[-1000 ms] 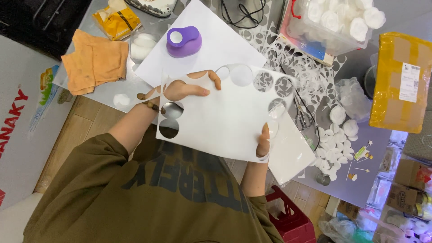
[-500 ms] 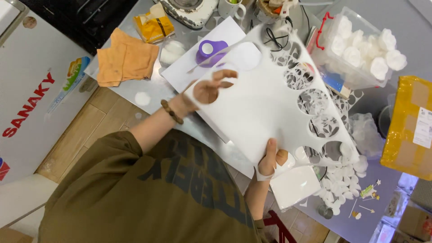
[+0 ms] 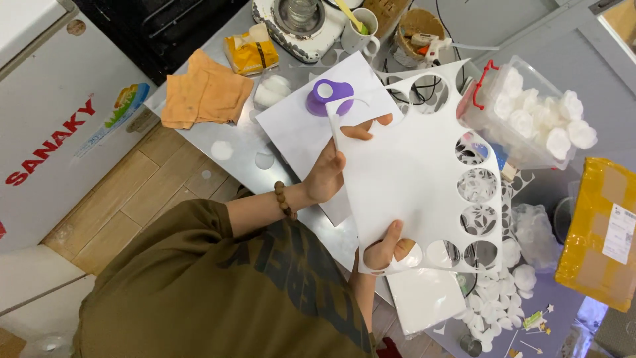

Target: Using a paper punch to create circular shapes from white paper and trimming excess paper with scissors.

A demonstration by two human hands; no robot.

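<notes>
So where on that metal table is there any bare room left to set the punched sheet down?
Little. A bare strip of table lies between the orange cloth and the flat white sheet, dotted with a few paper circles. The right side is crowded: cut circles, clear box, yellow parcel. Both hands, left and right, hold the punched sheet.

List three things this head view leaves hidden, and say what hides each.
1. Left hand fingers: mostly behind the punched white sheet it holds.
2. Right hand palm: covered by the same sheet.
3. Yellow parcel: cut off by the right edge.
</notes>
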